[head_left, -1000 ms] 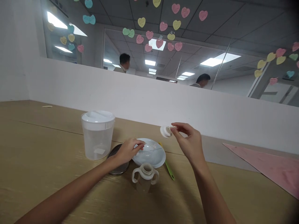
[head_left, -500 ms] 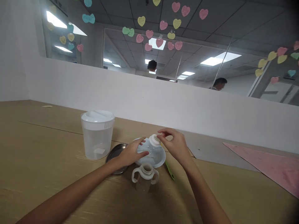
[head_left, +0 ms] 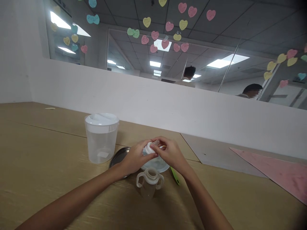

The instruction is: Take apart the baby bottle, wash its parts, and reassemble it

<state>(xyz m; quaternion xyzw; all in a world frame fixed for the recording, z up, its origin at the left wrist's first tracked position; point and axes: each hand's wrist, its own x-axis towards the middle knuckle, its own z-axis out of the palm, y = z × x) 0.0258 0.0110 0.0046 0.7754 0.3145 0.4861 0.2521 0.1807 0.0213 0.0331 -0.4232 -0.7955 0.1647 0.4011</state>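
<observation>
Two hands of yours meet at one small white cap [head_left: 149, 148]. It is in the air, over the pale bowl [head_left: 158, 164], and lies beyond the two-handled bottle [head_left: 148, 188] as you look at it. The bottle is apart from all fingers. It stands upright on the table, its long axis vertical, its uncovered mouth [head_left: 152, 172] turned up. Your left hand [head_left: 134, 157] seems a little nearer to the bottle than your right hand [head_left: 170, 155], but the difference is small.

The cap is tilted: its clear tip [head_left: 156, 142] leans up and toward your right fingers, while its wide collar is toward the left palm. Your left fingers and thumb are bent around the collar, grasping it from the side. Your right thumb and fingers pinch the cap near the clear tip. How firmly each hand presses, I cannot tell.

The cap looks round and smooth, and a part of it is covered by your fingers. The bottle is translucent, with a pale ring at the neck and one curved handle at each side. Whether some liquid is inside, I cannot tell. Just to the right of the bowl lies a green handle [head_left: 175, 176].
</observation>
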